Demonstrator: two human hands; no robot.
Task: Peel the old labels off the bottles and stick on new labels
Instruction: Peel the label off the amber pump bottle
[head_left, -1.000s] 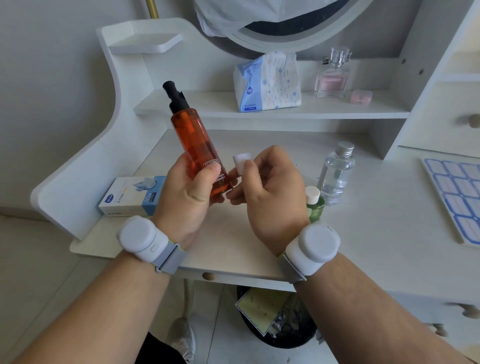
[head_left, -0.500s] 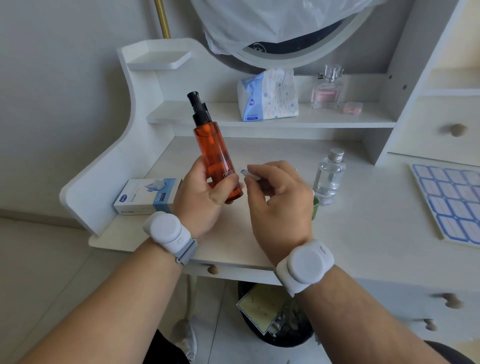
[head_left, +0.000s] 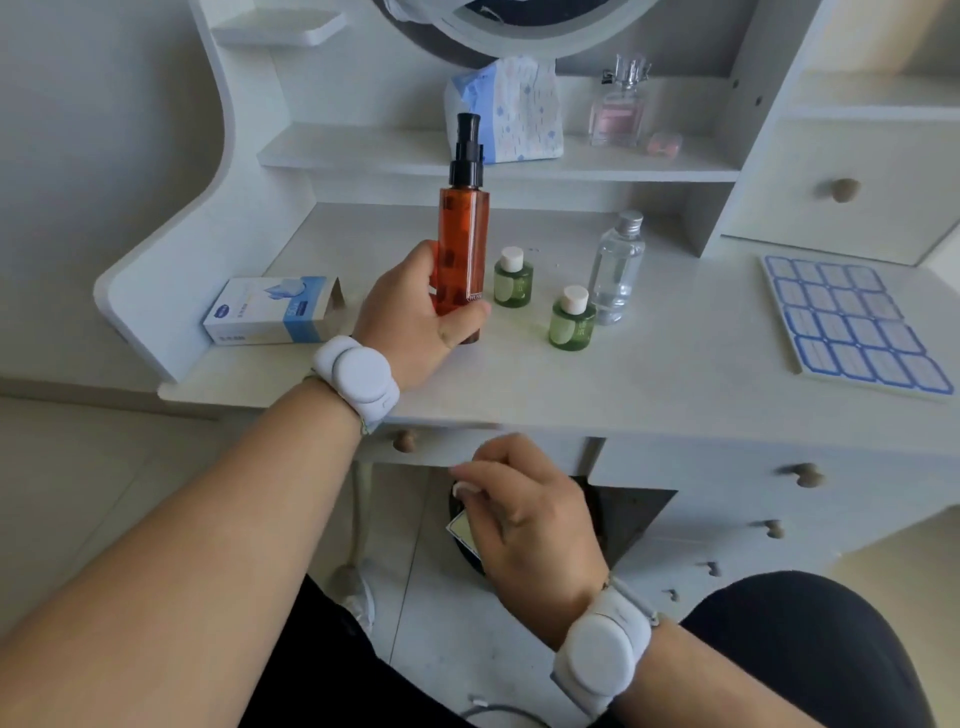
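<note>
On a white dressing table (head_left: 649, 374) with shelves, the person's left hand (head_left: 415, 317) holds a tall amber plastic bottle with a black pump top (head_left: 464, 228) upright, fingers wrapped firmly around its lower half and thumb across the front; its base seems to rest on or just above the tabletop. Just to its right stand two small green bottles with white caps (head_left: 513, 278) and (head_left: 572, 319), each bearing a pale label, and a clear bottle with a silver cap (head_left: 617, 267). At the far right lies a sheet of blue-bordered blank labels (head_left: 852, 322).

Below the table edge, the right hand (head_left: 524, 514) hangs over a dark waste bin (head_left: 628, 525) on the floor. Its fingertips are drawn together, pinching a small white scrap (head_left: 464, 488), probably a peeled label, though blur makes that uncertain.

Risks from here: the sticky scrap may cling to the fingers rather than drop, or miss the bin and land on the floor. With eyes turned downward, the left hand could tilt the tall bottle or knock the nearest green one over. Any residue left on the amber bottle might stop a new label lying flat.
</note>
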